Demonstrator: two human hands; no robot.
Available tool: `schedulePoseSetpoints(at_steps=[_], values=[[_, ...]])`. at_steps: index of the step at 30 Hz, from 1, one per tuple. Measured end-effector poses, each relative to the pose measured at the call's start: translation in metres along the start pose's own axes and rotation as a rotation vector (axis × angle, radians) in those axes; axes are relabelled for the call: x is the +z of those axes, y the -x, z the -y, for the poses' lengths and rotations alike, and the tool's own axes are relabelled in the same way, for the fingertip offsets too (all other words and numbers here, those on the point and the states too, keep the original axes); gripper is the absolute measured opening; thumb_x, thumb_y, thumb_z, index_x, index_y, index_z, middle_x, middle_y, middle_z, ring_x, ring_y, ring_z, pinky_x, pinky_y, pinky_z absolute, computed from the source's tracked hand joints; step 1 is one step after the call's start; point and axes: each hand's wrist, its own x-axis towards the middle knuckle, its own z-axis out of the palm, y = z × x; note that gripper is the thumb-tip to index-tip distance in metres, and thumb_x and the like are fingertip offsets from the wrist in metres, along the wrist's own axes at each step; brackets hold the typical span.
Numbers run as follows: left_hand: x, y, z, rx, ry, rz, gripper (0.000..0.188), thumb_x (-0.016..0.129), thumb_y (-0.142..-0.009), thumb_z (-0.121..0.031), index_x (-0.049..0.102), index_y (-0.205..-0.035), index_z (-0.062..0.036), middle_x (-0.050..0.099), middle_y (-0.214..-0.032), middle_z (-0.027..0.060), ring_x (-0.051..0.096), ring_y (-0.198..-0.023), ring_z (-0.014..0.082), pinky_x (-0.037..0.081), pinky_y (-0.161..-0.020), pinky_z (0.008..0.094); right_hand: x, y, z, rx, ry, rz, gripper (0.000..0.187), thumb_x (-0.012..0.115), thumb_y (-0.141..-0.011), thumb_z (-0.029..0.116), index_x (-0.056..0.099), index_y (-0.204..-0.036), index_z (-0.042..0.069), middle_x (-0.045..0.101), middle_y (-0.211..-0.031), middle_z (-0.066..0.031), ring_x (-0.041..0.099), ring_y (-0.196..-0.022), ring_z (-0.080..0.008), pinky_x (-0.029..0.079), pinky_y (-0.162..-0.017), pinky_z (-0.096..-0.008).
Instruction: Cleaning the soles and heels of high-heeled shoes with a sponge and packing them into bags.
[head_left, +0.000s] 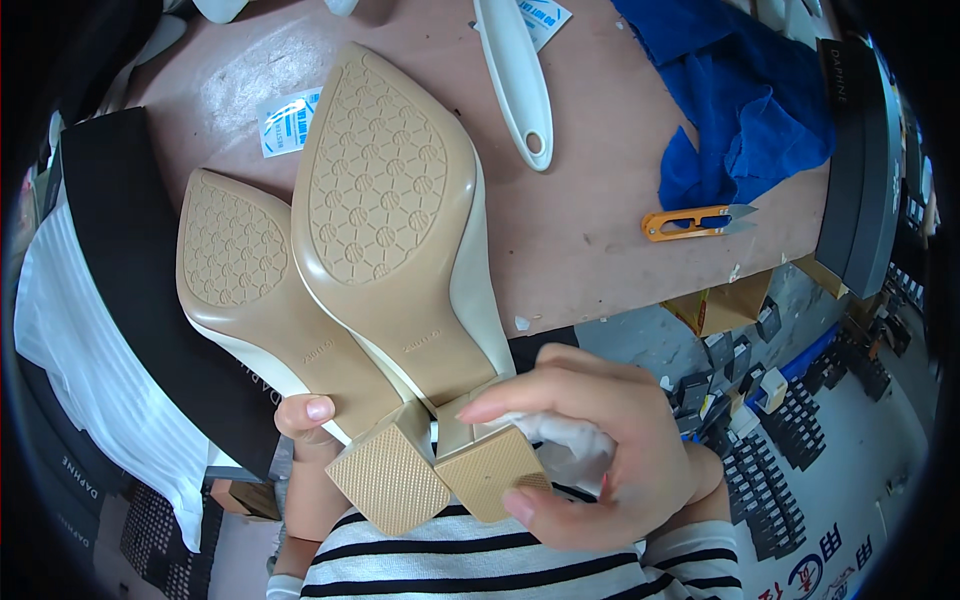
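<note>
While both beige heeled shoes (340, 260) lie soles-up over the table (600, 230) edge, the left hand (305, 420) grips them near the heels; the right hand (600, 455) closes around what appears to be a white cloth (570, 440) against one heel.

Two heeled shoes lay soles up at frame centre, the left shoe (245, 290) touching the right shoe (395, 220), heels toward the lower edge. The left hand (305, 415) sat under the left heel; the right hand (590, 450) wrapped the right heel with a cloth (570, 445). On the desk (600, 230), a shoehorn (515, 75) lay top centre, thread snips (695, 222) right, beside a rag (745, 100) upper right. A shoebox lid (130, 270) lay left.
</note>
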Motion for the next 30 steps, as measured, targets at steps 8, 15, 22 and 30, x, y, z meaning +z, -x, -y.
schedulePoseSetpoints(at_steps=[8,15,22,30], values=[[-0.0034,-0.0039,-0.0003,-0.006,-0.023,0.015,0.074,0.066,-0.055,-0.017,0.041,-0.121,0.0056,0.055,-0.108,0.0196,0.058,-0.096,0.0302,0.05,-0.082,0.0372,-0.0011,-0.008,0.0032,0.163,-0.067,0.138,0.027,0.065,-0.069,0.012,0.062,-0.094,0.003,0.053,-0.079,-0.0039,0.041,-0.069,-0.0118,0.032,-0.062,-0.023],[-0.0056,-0.0035,-0.0002,-0.023,-0.028,0.024,0.074,0.066,-0.055,-0.017,0.041,-0.121,0.0055,0.055,-0.108,0.0196,0.058,-0.096,0.0302,0.05,-0.082,0.0372,0.0009,-0.0051,-0.0016,0.173,-0.142,0.151,0.026,0.065,-0.07,0.013,0.064,-0.094,0.003,0.053,-0.08,-0.0012,0.039,-0.079,-0.0126,0.031,-0.071,-0.025],[-0.0079,-0.0026,0.0,-0.047,-0.026,0.035,0.074,0.066,-0.055,-0.017,0.041,-0.121,0.0053,0.055,-0.108,0.0195,0.058,-0.097,0.0302,0.05,-0.082,0.0372,0.0049,-0.0044,0.0008,0.188,-0.152,0.104,0.022,0.066,-0.07,0.01,0.064,-0.091,0.004,0.054,-0.082,-0.0017,0.04,-0.08,-0.0129,0.031,-0.071,-0.0246],[-0.0087,-0.001,0.0013,-0.061,-0.025,0.044,0.075,0.067,-0.055,-0.017,0.042,-0.121,0.0052,0.055,-0.108,0.0195,0.057,-0.097,0.0302,0.05,-0.083,0.0371,0.0047,-0.0033,0.0027,0.16,-0.149,0.118,0.022,0.063,-0.068,0.005,0.059,-0.089,0.005,0.044,-0.085,-0.0062,0.045,-0.078,-0.0142,0.035,-0.07,-0.0251]])
